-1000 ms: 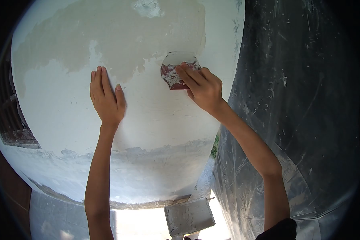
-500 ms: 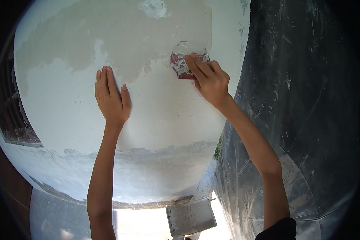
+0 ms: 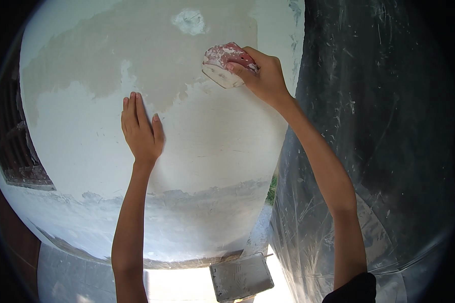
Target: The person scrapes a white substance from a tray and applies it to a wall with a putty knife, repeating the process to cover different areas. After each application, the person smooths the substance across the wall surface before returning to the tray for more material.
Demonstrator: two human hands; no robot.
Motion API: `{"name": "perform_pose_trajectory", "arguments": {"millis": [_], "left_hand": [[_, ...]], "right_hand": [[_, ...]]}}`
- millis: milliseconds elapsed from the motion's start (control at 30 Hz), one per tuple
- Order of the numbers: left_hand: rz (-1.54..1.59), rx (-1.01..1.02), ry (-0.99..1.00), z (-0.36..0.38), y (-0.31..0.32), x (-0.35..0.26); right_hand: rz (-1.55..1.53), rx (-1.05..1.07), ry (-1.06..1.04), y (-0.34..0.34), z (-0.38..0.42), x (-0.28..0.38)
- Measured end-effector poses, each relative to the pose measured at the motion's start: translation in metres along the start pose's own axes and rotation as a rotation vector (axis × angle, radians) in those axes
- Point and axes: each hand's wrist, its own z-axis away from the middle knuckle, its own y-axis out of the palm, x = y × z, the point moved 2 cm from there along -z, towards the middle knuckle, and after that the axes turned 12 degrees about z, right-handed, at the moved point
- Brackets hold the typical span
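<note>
My left hand point(image 3: 142, 132) lies flat on the wall point(image 3: 202, 136), its fingers stretched upward and the thumb apart. Higher up and to the right, my right hand point(image 3: 263, 73) grips a red scraper point(image 3: 232, 55) smeared with white filler. The scraper's pale, wide blade points down and left, with my thumb across its near side. Behind it the wall is partly grey-beige and partly white, with a ragged border between the two. A small whitish patch is visible above the scraper.
Dark plastic sheeting point(image 3: 369, 126) hangs along the right side. A tray point(image 3: 241, 276) with grey material in it is at the bottom centre. At the far left is a dark barred opening point(image 3: 15, 136) in the wall.
My right hand has turned the scraper over, so its pale blade now points down-left, and has moved it slightly up and left. My left hand has stayed nearly in place on the wall.
</note>
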Motion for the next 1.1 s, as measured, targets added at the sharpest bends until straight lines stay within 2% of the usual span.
{"name": "perform_pose_trajectory", "arguments": {"millis": [33,133,167,233,300,333,400,467,500,600,700,767,800,867,900,967,1000,1067,1100], "left_hand": [[0.005,0.0,0.001,0.0,0.0,0.0],[0.009,0.013,-0.006,-0.001,-0.001,0.0],[0.007,0.01,-0.005,-0.001,0.0,0.0],[0.021,-0.003,0.012,-0.001,-0.001,0.001],[0.018,0.003,0.008,0.0,-0.003,0.0],[0.02,-0.003,0.004,-0.002,-0.001,-0.001],[0.016,-0.006,0.001,-0.002,0.0,-0.001],[0.003,0.0,0.004,-0.002,-0.002,-0.001],[-0.001,0.012,0.006,-0.002,-0.003,-0.001],[0.002,0.02,0.017,-0.002,-0.002,-0.002],[0.004,0.009,0.031,-0.003,-0.001,-0.002],[0.005,0.009,0.036,-0.002,-0.003,-0.002],[0.0,0.015,0.027,-0.003,-0.003,-0.002],[0.001,0.022,0.017,-0.002,-0.002,-0.004],[0.001,0.018,0.021,-0.002,-0.002,-0.003],[-0.003,0.008,0.03,-0.003,-0.002,-0.001],[-0.006,0.009,0.029,-0.003,-0.002,-0.001],[0.0,0.011,0.028,0.0,-0.001,-0.003],[-0.006,0.014,0.025,0.0,-0.002,-0.002]], "right_hand": [[-0.002,-0.004,-0.002,0.0,-0.006,-0.004],[0.065,-0.188,0.073,-0.011,-0.012,-0.018],[0.083,-0.358,0.01,-0.014,-0.014,-0.031],[0.102,-0.499,0.157,-0.039,-0.019,-0.047],[-0.194,-0.539,0.181,-0.047,-0.022,-0.06],[-0.191,-0.539,0.177,-0.047,-0.02,-0.058],[-0.402,-0.393,0.247,-0.038,-0.008,-0.048],[-0.358,-0.157,0.217,-0.014,0.005,-0.022],[-0.285,-0.155,0.017,0.004,0.005,-0.027],[-0.22,-0.121,0.021,0.01,0.007,-0.019],[0.015,-0.451,0.133,-0.011,-0.002,-0.04],[0.077,-0.602,0.188,-0.029,-0.006,-0.056],[0.077,-0.598,0.188,-0.028,-0.006,-0.058],[-0.24,-0.703,0.258,-0.029,-0.003,-0.065],[-0.239,-0.704,0.256,-0.027,0.001,-0.059],[-0.439,-0.31,0.21,-0.007,0.008,-0.035],[-0.439,-0.313,0.209,0.0,0.009,-0.028],[-0.198,-0.098,0.118,0.011,0.01,-0.018],[-0.196,-0.101,0.119,0.01,0.008,-0.021]]}}
